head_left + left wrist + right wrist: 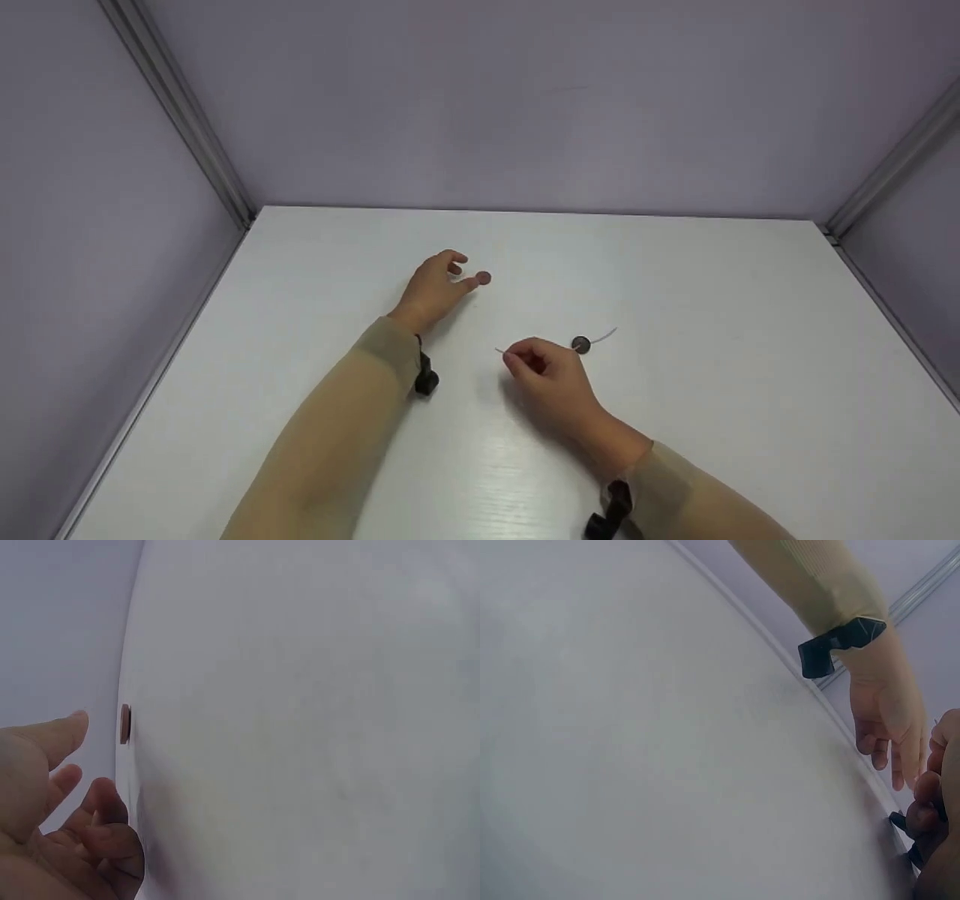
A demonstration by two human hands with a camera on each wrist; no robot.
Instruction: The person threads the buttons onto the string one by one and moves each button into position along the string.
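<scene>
- Biggest thing first: the white table (675, 450) fills the lower two thirds of the head view, with lilac walls (525, 97) boxing it in at the top and sides.
- My left hand (435, 289) sits a bit left of frame centre, fingers loosely spread and slightly bent, holding nothing. The reddish-brown button (483, 278) lies just off its fingertip, to the right in the frame, so close I can't say if they touch.
- My right hand (547, 371) is lower and right of centre, thumb and forefinger pinched on a thin needle (501, 351) whose tip pokes out toward the left of the frame, roughly level.
- Just off the upper right of that hand there's a grey button (580, 344) flat on the table, with a pale thread (606, 336) curving up and to the right from it.
- So the left hand is clearly the nearer one to the reddish-brown button, the right to the grey one.
- View differences: the left wrist view catches the reddish-brown button (124, 724) edge-on beyond the spread fingers (64, 735), with a visible gap, but shows nothing of needle or thread. The right wrist view is mostly table and the other arm's sleeve (817, 577); the needle is too thin to make out there.
</scene>
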